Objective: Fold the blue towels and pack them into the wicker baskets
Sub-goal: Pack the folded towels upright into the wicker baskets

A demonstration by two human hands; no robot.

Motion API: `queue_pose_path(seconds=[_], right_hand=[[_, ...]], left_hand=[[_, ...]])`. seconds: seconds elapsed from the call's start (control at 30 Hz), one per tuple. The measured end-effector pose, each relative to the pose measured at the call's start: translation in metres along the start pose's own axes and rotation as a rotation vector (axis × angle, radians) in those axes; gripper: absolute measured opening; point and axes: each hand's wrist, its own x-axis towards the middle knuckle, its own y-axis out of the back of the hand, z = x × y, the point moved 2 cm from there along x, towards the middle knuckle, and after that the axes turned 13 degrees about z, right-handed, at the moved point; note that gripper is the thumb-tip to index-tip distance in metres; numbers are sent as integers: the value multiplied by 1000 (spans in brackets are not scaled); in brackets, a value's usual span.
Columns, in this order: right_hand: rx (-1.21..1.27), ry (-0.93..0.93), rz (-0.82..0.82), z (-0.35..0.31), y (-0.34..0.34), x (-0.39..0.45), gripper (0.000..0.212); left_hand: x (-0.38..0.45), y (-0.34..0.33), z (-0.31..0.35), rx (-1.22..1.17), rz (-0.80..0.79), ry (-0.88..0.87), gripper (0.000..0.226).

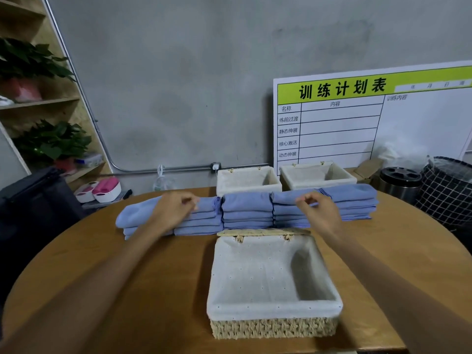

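Three wicker baskets [274, 279]; three towel stacks [247, 209]; two hands [175, 209].

The person's 2 forearms are bare from the lower edge of view up to the wrists, with no sleeve showing on either. The left hand [176, 210] and right hand [319, 213] are bare as well: no gloves, rings, watch or wristband that I can make out. The fingernails look short and unpainted.

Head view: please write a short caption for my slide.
Both hands, left hand and right hand, reach the blue towels behind an empty lined wicker basket.
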Motion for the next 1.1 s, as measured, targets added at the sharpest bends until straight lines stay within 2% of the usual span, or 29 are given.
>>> queue_pose_path(seconds=[0.1, 0.2, 0.3, 0.37, 0.47, 0.63, 0.8, 0.87, 0.93, 1.0, 1.1], right_hand=[[-28, 59, -53, -7, -37, 22, 13], [-155, 109, -156, -5, -69, 31, 14], [-495, 308, -173, 2, -86, 23, 16], [-685, 425, -206, 4, -90, 15, 21], [-756, 442, -206, 5, -92, 13, 23], [-825, 500, -222, 0, -93, 10, 26], [-750, 522, -232, -13, -88, 13, 26], [-535, 444, -258, -24, -88, 9, 22], [-122, 206, -303, -46, -84, -1, 22], [201, 0, -382, -74, -76, -14, 39], [395, -178, -549, -105, -62, -35, 66]], left_hand=[[71, -18, -15, 222, -101, -148, 21], [118, -49, -34, 442, -348, -209, 45], [133, -83, -60, 652, -632, -225, 62], [134, -96, -72, 704, -703, -227, 66], [135, -96, -70, 701, -677, -249, 69], [131, -75, -57, 586, -537, -299, 28], [108, -24, -19, 590, -358, -379, 38], [96, 4, 2, 429, -223, -374, 39], [78, 33, 27, 136, -82, -279, 38], [53, 50, 56, -141, -8, -121, 42], [9, 46, 85, -527, -30, 139, 54]])
